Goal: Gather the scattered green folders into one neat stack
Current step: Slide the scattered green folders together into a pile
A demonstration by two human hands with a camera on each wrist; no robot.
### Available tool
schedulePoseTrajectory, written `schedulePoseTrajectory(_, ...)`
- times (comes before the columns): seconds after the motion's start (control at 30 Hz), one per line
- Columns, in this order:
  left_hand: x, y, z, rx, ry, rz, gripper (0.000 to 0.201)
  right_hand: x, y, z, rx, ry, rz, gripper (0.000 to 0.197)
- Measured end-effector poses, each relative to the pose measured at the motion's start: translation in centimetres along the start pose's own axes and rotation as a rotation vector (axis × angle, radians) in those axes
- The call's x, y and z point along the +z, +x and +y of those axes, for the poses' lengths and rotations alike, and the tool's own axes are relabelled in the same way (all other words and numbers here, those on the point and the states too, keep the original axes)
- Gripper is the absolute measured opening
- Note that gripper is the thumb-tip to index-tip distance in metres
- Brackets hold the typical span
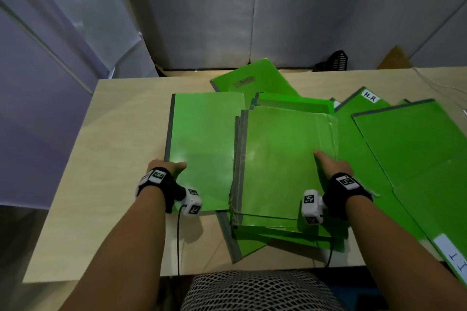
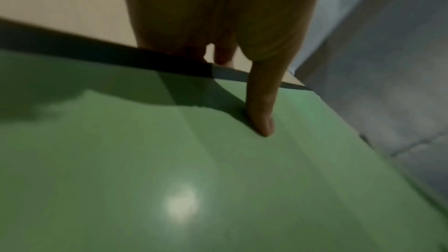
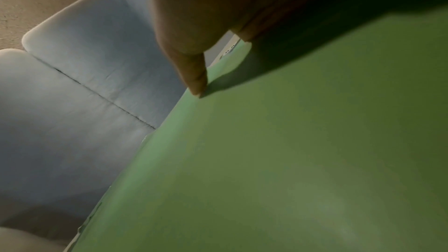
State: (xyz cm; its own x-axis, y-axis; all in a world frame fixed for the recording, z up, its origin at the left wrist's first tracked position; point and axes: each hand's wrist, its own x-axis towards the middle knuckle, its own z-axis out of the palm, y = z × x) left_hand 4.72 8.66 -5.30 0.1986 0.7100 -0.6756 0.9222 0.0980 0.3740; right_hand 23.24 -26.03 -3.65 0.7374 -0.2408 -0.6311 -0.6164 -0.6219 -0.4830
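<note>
Midway through gathering, by the look of it: partial stack (image 1: 285, 159) of green folders already built at centre of worktop (image 1: 121, 134), edges ragged and fanned at near end. Left hand (image 1: 165, 166) grasping single folder (image 1: 202, 144) at its grey spine, thumb pressed flat on the cover (image 2: 260, 122), other fingers over the spine edge; folder lying just left of the stack, right edge tucked under or against it, cannot tell which. Right hand (image 1: 331, 164) grasping the stack's right edge, thumb on the top cover (image 3: 196, 81), fingers hidden beyond the edge.

Loose still: H.R folder (image 1: 364, 103) and IT folder (image 1: 409, 149) off to the right, one more (image 1: 252, 78) angled behind.

Next move, probably: lift or slide the left folder onto the stack, spine to spine. Calls for steadying the stack, since glossy covers likely slip; then squaring the edges before reaching for the right-hand strays.
</note>
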Motion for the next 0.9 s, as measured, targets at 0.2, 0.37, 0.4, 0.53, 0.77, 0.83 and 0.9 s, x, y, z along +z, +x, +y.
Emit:
schedulePoseTrajectory(0.2, -0.9, -0.5, 1.3, 0.310, -0.198, -0.053, 0.051, 0.5, -0.9, -0.2, -0.071, 0.096, 0.066, 0.062)
schedulePoseTrajectory(0.37, -0.7, -1.4, 2.2, 0.363, -0.366, -0.148, 0.036, 1.0, -1.3, -0.8, -0.150, 0.130, 0.058, 0.061)
schedulePoseTrajectory(0.4, -0.6, -2.0, 2.6, 0.370, -0.371, -0.155, 0.032, 0.9, -1.5, -1.0, -0.169, 0.123, 0.059, 0.061)
schedulePoseTrajectory(0.53, 0.1, -3.4, 3.4, 0.397, -0.482, -0.264, 0.023, 0.5, -2.1, -1.9, -0.200, 0.099, 0.054, 0.062)
schedulePoseTrajectory(0.77, 3.7, -6.8, 2.8, 0.314, -0.569, -0.604, 0.082, 1.1, -3.3, -1.4, -0.160, 0.090, -0.007, 0.072)
schedulePoseTrajectory(0.83, 4.4, -7.2, 2.2, 0.320, -0.566, -0.620, 0.099, 0.9, -3.7, -0.8, -0.132, 0.092, -0.005, 0.083)
schedulePoseTrajectory(0.9, 5.3, -6.8, 1.5, 0.307, -0.539, -0.627, 0.111, 1.0, -3.5, -0.1, -0.109, 0.094, -0.015, 0.087)
